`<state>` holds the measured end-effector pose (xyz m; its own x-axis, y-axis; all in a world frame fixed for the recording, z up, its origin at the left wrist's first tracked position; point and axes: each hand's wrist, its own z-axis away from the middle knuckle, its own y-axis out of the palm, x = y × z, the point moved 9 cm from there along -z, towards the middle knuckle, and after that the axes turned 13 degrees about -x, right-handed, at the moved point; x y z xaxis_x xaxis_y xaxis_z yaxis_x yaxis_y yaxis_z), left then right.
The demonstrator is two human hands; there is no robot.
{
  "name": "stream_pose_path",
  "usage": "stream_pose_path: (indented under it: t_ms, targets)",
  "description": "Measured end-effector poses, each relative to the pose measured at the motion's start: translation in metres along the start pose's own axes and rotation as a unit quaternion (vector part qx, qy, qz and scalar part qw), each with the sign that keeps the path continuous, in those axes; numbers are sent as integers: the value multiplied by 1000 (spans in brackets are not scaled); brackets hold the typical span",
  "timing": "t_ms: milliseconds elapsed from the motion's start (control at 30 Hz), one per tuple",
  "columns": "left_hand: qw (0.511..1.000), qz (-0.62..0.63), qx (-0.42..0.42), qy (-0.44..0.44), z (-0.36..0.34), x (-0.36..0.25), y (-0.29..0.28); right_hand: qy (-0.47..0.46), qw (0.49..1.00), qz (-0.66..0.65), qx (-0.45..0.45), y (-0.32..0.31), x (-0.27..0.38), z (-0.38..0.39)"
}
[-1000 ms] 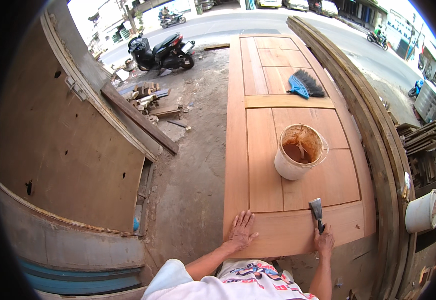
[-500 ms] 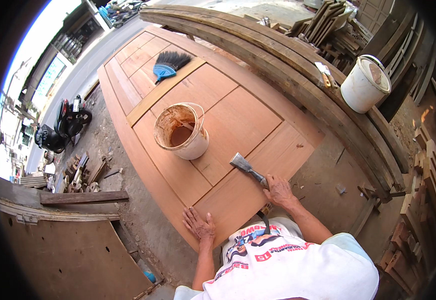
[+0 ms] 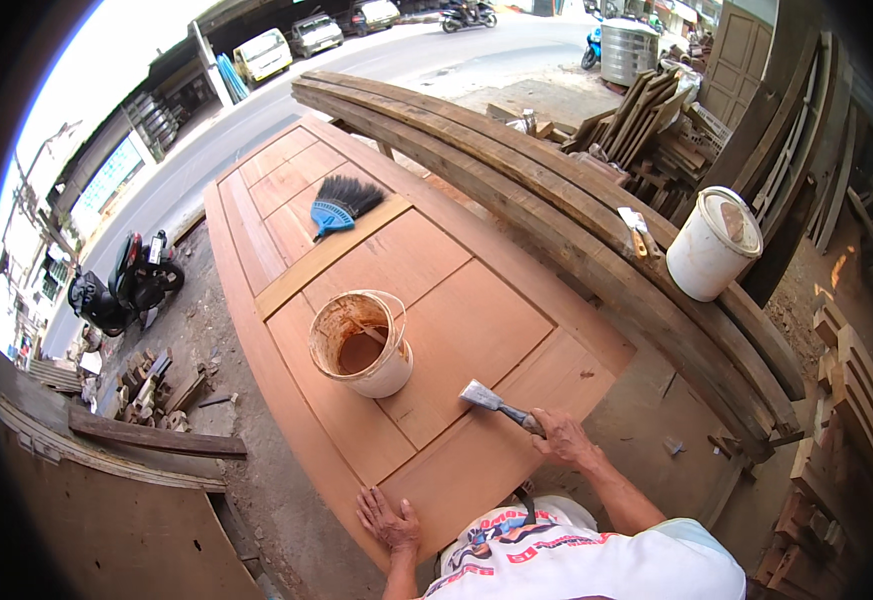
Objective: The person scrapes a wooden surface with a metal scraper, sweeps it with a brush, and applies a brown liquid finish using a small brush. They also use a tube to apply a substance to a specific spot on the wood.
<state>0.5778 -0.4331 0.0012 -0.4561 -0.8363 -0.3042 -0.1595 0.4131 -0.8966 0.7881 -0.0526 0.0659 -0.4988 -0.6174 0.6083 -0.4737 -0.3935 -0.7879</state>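
My right hand (image 3: 562, 436) is closed around the handle of a putty knife (image 3: 501, 405), whose broad grey blade points left over a wooden door (image 3: 466, 310). The door lies flat in front of me, its panels marked off by grooves. My left hand (image 3: 388, 518) rests flat on the door's near left edge, fingers spread and holding nothing. Beyond the hands stands a white bucket (image 3: 384, 378) on the door, stained brown inside, with brown stuff and a stick in it. Farther off, a blue brush head with black bristles (image 3: 339, 208) lies by a pale wooden crosspiece (image 3: 286, 287).
Long wooden beams (image 3: 556, 210) run along the door's right side. On them sit a lidded white bucket (image 3: 713, 245) and wooden-handled scrapers (image 3: 640, 236). Wood offcuts (image 3: 156, 395) lie on the ground at left. A motorcycle (image 3: 131, 278) stands near the road.
The view has tilted up, so everything sits lower and more of the road shows. The right hand still grips the putty knife; the left still lies on the door.
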Motion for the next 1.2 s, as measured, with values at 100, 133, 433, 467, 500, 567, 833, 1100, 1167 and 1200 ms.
stream_pose_path:
  t_ms: [100, 133, 433, 467, 500, 567, 833, 1100, 1167, 1200]
  targets:
    - [1000, -3, 5, 1, -6, -12, 2, 20, 997, 1, -72, -30, -10, -8]
    - [1000, -6, 10, -3, -1, -11, 1, 27, 995, 8, -91, -47, -9, -12]
    - [999, 19, -19, -20, -14, -10, -7, -61, 944, 172, -273, -166, -70, -147]
    - [1000, 4, -6, -20, -14, -7, -8, -46, 947, 175, -265, -174, -98, -155]
    - [1000, -13, -9, -22, -12, -2, -8, -34, 941, 188, -277, -189, -121, -172]
    - [1000, -22, -8, -9, -18, -6, 0, -54, 938, 202, -278, -200, -134, -199]
    - [991, -62, -75, -92, 3, -8, 18, -51, 932, 262, -247, -219, -176, -268]
    - [985, -91, -96, -114, 5, -8, 14, -130, 896, 319, -279, -215, -152, -269]
    - [984, -102, -90, -117, 0, -11, 15, -128, 885, 335, -297, -215, -161, -270]
    - [983, -107, -91, -118, -3, -14, 15, -128, 880, 339, -309, -218, -164, -271]
